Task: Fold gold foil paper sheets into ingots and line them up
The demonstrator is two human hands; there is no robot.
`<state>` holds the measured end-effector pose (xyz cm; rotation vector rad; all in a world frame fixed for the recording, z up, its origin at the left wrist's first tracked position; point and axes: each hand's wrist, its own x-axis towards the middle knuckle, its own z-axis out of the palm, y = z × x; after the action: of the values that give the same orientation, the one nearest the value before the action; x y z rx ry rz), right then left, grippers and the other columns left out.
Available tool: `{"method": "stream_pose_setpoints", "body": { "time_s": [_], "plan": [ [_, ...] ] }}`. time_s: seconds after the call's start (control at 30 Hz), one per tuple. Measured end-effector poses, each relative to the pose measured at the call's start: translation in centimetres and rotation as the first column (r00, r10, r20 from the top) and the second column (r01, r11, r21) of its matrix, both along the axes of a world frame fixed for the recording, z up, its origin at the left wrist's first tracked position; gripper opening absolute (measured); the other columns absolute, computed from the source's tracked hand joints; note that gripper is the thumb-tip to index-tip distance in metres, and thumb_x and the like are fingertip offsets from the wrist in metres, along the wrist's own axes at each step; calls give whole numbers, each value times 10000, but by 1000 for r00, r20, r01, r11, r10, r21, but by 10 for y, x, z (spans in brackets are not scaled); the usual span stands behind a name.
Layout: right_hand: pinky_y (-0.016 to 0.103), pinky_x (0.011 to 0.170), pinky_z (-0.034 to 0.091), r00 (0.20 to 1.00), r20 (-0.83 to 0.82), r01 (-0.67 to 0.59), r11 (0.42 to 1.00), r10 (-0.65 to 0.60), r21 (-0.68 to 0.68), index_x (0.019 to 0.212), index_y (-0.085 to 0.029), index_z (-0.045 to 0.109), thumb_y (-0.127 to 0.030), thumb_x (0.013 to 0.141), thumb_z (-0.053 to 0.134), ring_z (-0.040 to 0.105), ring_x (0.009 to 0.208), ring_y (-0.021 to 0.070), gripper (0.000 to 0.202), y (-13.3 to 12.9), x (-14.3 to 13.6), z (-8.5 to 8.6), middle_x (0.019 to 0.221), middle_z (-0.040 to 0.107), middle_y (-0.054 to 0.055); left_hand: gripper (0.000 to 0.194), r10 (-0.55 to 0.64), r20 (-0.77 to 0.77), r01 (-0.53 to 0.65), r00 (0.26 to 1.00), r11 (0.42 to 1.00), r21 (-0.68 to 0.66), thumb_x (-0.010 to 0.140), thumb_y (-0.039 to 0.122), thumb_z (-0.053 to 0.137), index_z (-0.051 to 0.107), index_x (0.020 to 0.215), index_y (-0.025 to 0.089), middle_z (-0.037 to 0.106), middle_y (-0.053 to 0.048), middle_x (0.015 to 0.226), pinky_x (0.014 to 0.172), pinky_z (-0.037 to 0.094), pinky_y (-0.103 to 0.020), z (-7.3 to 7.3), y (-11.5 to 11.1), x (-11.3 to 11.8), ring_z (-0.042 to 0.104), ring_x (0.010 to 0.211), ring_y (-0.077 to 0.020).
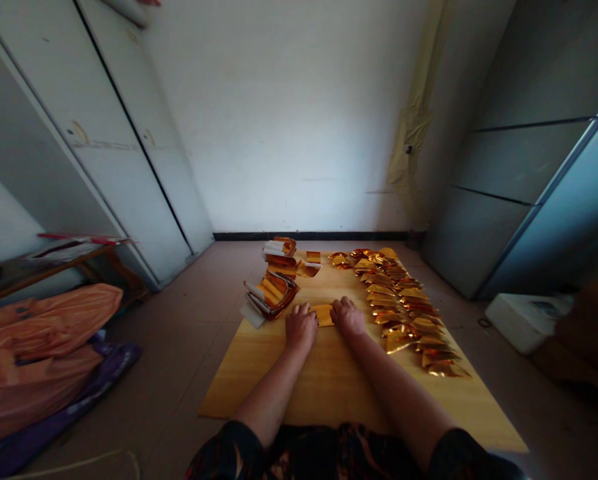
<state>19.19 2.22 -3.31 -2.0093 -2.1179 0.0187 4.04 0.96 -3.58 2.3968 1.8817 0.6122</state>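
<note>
A small gold foil sheet [324, 315] lies on the wooden board [329, 387], between my two hands. My left hand [301, 325] has its curled fingers on the sheet's left end, and my right hand [347, 317] holds the right end the same way. Stacks of curved gold sheets with pale backs [273, 293] stand at the board's far left. Two loose sheets [309, 267] lie beyond my hands. Rows of folded gold foil pieces [409, 307] run down the right side of the board.
Orange and purple bags [49, 353] lie on the floor at left, below a low wooden bench [53, 267]. A white box [521, 320] is on the floor at right. Cabinets flank both sides, and a white wall [299, 120] rises behind the board.
</note>
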Motion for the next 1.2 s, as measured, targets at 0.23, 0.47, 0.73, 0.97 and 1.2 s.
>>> {"method": "stream_pose_setpoints", "body": {
  "time_s": [0.23,0.47,0.73,0.97,1.2],
  "plan": [
    [263,746,371,1000,-15,-11,1000,11,-1,972,-202,626,-248,918,391,483,981,200,245,-20,4,9,1017,586,98,214,-81,26,82,996,996,-23,823,234,521,669,967,289,622,-12,1183,902,347,-385,1,1,-10,486,1088,-228],
    [305,786,338,996,-68,53,998,-55,-30,1020,-254,640,-276,885,427,461,1016,211,254,-39,10,18,1096,583,69,236,-47,51,52,998,995,-86,800,308,564,635,1024,297,575,-1,1270,940,317,-422,1,-2,-10,466,1144,-242],
    [404,835,309,967,-90,236,971,-238,-33,1006,-208,628,-562,737,559,432,1056,291,450,-31,-17,15,1097,562,120,248,-22,9,23,1000,993,-118,806,330,554,623,1043,304,559,3,1292,953,300,-422,5,-3,-9,450,1167,-235],
    [412,841,301,973,-103,209,978,-208,1,995,-208,612,-581,696,592,431,1051,294,478,-31,-16,11,1090,560,120,235,-25,38,29,999,994,-105,803,317,556,630,1026,308,565,9,1282,943,302,-419,2,-2,-9,454,1160,-233],
    [416,845,297,978,-104,183,983,-182,-2,1026,-219,608,-581,741,546,427,1060,287,465,-33,-14,9,1101,556,114,308,0,43,4,999,995,-104,805,358,564,605,1103,294,515,-19,1338,977,303,-432,2,-3,-11,421,1211,-246]
  ]
}}
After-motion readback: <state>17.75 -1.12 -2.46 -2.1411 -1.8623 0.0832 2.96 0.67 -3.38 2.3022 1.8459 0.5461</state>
